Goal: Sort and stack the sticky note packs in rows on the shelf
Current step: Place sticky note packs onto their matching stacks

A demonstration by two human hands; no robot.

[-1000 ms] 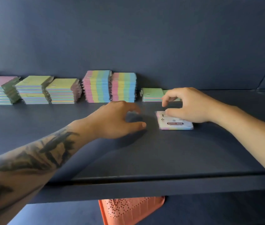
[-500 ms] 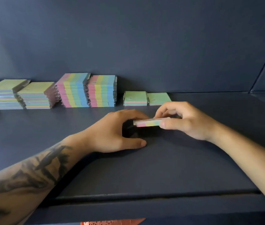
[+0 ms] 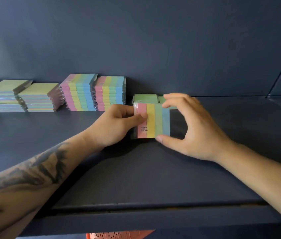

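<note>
The striped sticky note pack [image 3: 153, 120], which lay face-down on the shelf [image 3: 136, 169] a second ago, has been lifted and turned so its pink, yellow, green and blue bands face the camera — both hands now hold it just above the shelf. The left hand [image 3: 117, 125] pinches its pink edge with thumb over the front; the right hand [image 3: 191, 128] spans it between thumb at the lower corner and fingers at the top. With the colours showing, it likely belongs with the striped stacks [image 3: 93, 93] to the left — not the green packs [image 3: 145, 98] just behind it.
</note>
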